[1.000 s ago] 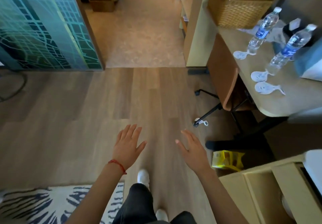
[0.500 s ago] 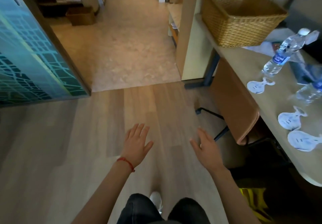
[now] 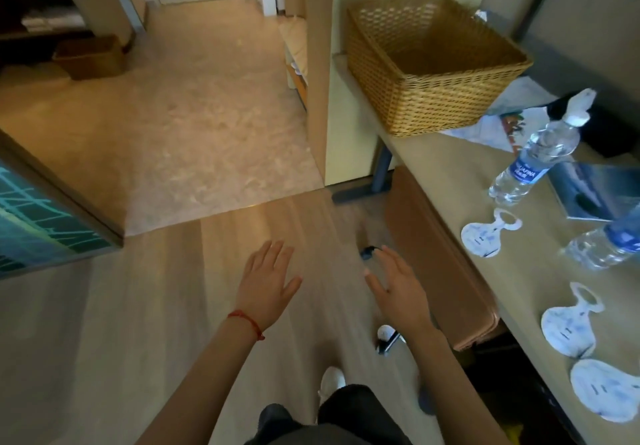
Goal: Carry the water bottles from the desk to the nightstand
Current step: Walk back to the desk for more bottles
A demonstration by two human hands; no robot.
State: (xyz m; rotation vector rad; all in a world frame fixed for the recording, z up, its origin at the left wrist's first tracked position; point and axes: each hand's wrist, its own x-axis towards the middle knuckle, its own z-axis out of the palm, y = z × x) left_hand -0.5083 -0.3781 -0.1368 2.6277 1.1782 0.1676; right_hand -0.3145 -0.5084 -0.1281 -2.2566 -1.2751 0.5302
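Note:
Two clear water bottles with blue labels stand on the beige desk (image 3: 446,181) at the right. The far bottle (image 3: 535,162) has a white cap; the near bottle (image 3: 604,245) is cut by the right edge. My left hand (image 3: 266,283), with a red thread at the wrist, hovers over the wood floor with fingers spread. My right hand (image 3: 398,287) is also empty, fingers apart, left of the desk's edge and well short of both bottles.
A wicker basket (image 3: 433,98) sits at the desk's far end. White paper tags (image 3: 485,235) lie along the desk front. A brown chair back (image 3: 446,264) is tucked under the desk. A blue patterned panel (image 3: 31,222) stands at the left; a tiled hallway opens ahead.
I have walked forward, so the desk, basket and bottles are closer and larger at the right. Both hands stay empty and spread out in front of me.

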